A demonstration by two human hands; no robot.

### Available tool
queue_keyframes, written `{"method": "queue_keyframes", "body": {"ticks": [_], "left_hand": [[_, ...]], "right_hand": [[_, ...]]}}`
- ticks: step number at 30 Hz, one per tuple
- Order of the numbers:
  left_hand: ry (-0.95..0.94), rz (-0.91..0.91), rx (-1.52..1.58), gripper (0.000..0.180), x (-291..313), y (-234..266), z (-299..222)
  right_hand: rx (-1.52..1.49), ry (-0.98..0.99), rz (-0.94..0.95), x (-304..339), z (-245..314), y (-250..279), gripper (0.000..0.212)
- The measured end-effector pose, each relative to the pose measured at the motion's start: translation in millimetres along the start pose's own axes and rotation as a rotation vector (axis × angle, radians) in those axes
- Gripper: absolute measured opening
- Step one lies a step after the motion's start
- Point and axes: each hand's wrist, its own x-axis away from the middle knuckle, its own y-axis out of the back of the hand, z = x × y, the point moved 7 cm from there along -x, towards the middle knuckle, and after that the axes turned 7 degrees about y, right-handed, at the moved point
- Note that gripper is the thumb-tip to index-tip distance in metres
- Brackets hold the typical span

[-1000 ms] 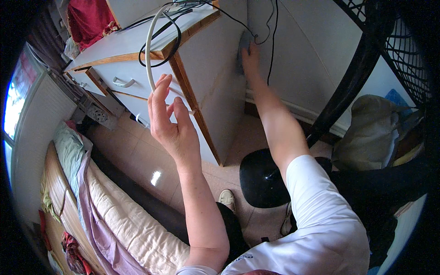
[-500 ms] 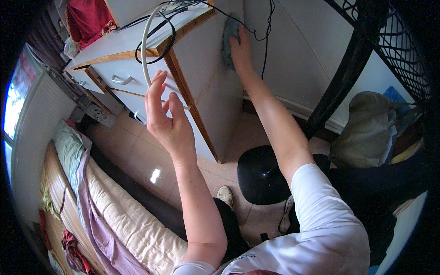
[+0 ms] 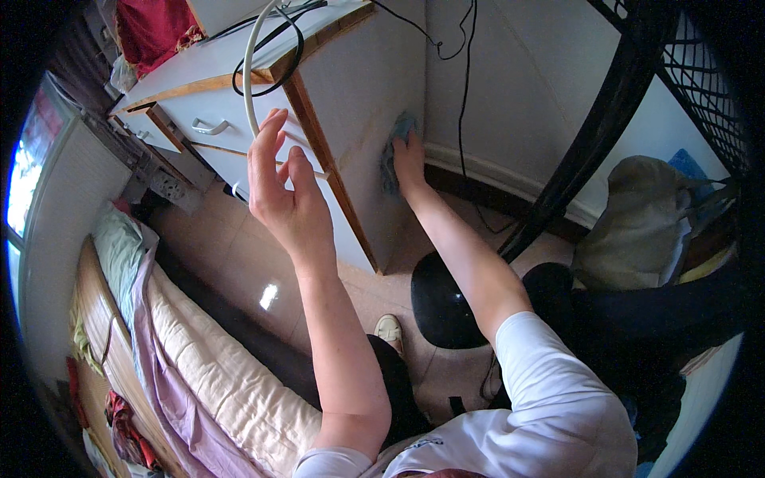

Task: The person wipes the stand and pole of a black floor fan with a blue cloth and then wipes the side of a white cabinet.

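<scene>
My right hand (image 3: 411, 166) presses a blue-grey cloth (image 3: 389, 169) flat against the side panel of a white cabinet (image 3: 351, 103), low down near the back wall. Brownish smudges mark the panel beside the cloth. My left hand (image 3: 288, 187) is raised in front of the cabinet's front corner, its thumb and fingers apart and slightly bent. A white cable (image 3: 249, 72) hangs from the cabinet top and runs down behind the left fingers; whether they touch it is hidden. Loops of black cable (image 3: 300, 56) droop over the same corner.
A black stool seat (image 3: 442, 307) stands below my right arm. To the right are a thick black post (image 3: 594, 135) with netting and a grey-green bag (image 3: 637, 223). A bed with a cream quilt (image 3: 215, 350) lies at the left. One drawer (image 3: 151, 127) is pulled out.
My right hand has slid the cloth down the cabinet's side panel toward the floor. My left hand has shifted only slightly. The view has moved a little.
</scene>
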Motion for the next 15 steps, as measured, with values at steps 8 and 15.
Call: {"method": "queue_keyframes", "body": {"ticks": [8,15], "left_hand": [[-0.008,0.018,-0.026,0.039,-3.9,11.4,0.9],[0.022,0.054,0.006,0.039,-1.6,8.7,4.7]], "right_hand": [[0.107,0.755,-0.034,41.9,213.9,24.6,0.049],[0.081,0.51,-0.055,71.1,100.5,6.8,0.049]]}}
